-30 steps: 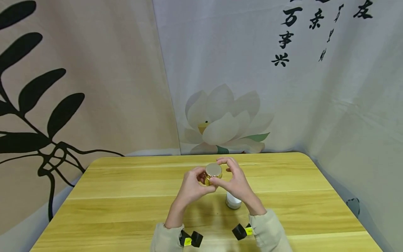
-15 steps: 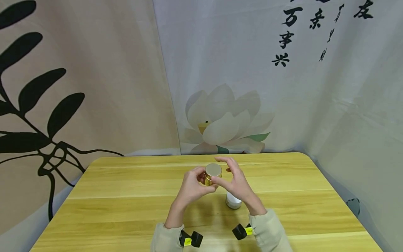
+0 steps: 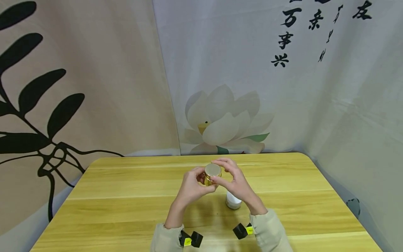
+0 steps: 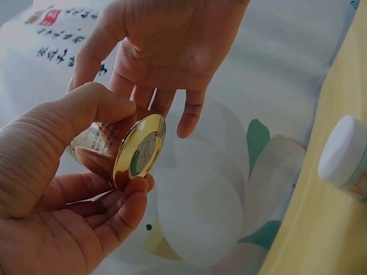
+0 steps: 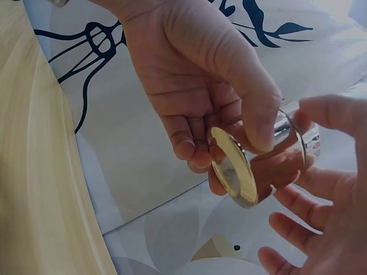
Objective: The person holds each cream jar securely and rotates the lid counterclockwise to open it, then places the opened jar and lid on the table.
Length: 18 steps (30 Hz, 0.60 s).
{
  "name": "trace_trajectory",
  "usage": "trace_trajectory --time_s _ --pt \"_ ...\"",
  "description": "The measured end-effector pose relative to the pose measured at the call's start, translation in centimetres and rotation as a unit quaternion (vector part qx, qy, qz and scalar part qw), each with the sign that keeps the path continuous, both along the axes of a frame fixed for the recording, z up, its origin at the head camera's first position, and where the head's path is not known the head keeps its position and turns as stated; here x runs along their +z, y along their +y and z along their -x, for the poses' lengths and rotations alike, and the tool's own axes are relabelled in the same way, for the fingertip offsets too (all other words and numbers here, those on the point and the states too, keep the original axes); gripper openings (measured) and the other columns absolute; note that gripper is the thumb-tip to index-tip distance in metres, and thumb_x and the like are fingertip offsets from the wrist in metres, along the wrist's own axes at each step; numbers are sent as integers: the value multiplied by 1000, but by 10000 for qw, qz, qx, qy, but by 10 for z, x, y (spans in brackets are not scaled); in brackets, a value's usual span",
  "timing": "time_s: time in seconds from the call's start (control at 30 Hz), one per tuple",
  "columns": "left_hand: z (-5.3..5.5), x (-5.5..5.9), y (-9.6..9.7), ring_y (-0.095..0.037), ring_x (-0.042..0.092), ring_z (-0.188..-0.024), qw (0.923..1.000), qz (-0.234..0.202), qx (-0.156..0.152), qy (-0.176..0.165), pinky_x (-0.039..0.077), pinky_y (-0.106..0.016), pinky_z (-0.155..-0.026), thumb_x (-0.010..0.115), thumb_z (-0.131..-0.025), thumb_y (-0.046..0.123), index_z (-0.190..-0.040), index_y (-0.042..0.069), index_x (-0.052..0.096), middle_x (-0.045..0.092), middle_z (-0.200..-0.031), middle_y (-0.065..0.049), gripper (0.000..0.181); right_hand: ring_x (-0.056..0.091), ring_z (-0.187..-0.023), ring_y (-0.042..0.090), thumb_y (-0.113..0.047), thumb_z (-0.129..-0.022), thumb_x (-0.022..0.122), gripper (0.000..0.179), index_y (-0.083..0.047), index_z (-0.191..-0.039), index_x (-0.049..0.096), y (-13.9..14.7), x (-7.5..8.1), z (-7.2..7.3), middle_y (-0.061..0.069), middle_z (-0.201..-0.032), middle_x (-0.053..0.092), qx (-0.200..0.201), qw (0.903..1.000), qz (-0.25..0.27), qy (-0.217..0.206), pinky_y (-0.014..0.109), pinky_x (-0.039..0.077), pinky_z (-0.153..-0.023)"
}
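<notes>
A small shiny gold cosmetic jar (image 3: 213, 170) with a flat lid is held up over the table. My left hand (image 3: 192, 184) grips its lower part, thumb on one side and fingers on the other. In the left wrist view the gold base (image 4: 140, 150) faces the camera, with a small label on it. My right hand (image 3: 235, 180) has its thumb and forefinger bent around the lid end, pinching it from the right. The right wrist view shows these fingertips (image 5: 312, 106) at the lid's edge, while the other fingers of that hand spread loosely.
On the wooden table (image 3: 126, 203) a white-lidded jar (image 3: 233, 201) stands just below my right hand, partly covered by it. Behind the table hangs a printed cloth (image 3: 230, 70). Black wrist cameras (image 3: 240, 231) sit at the cuffs.
The right forefinger, lifted off the lid half a second ago, has bent back in against it. The left hand and jar have barely moved.
</notes>
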<state>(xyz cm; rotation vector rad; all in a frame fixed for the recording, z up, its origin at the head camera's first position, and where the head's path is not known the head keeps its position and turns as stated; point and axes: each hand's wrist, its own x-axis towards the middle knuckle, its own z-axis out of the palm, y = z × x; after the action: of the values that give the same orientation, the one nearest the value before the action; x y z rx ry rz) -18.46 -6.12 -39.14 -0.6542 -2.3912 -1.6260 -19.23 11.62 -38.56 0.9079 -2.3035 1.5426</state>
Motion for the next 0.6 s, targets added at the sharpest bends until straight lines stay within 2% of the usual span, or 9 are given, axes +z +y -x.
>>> trace_trajectory --time_s 0.13,0.33,0.43,0.6 --pt "1 -1 1 -18 49 -63 10000 -5 3 3 39 -20 -54 77 -69 6 -92 5 66 52 -74 2 26 42 -119 27 -12 -85 67 48 -10 -130 53 0 -1 0 10 -129 49 -108 9999 -10 -97 45 35 -88" --pt "0 -1 1 -16 47 -62 10000 -12 -4 49 38 -21 -54 76 -66 3 -90 5 65 51 -73 1 26 45 -115 26 -11 -76 76 45 -9 -116 55 -3 -1 -1 9 -120 54 -381 9986 149 -346 45 35 -87" --pt "0 -1 1 -15 47 -63 10000 17 -13 47 39 -21 -54 75 -67 3 -91 4 65 51 -73 1 26 46 -114 26 -9 -76 76 42 -8 -114 58 -3 -1 -1 9 -120 54 -342 9990 141 -268 47 36 -86" --pt "1 -3 0 -16 48 -63 10000 6 -1 51 39 -20 -54 76 -69 5 -91 4 66 53 -74 -1 24 44 -116 24 -12 -84 68 40 -7 -123 59 0 -3 -1 8 -126 51 -89 9999 44 -140 52 36 -88"
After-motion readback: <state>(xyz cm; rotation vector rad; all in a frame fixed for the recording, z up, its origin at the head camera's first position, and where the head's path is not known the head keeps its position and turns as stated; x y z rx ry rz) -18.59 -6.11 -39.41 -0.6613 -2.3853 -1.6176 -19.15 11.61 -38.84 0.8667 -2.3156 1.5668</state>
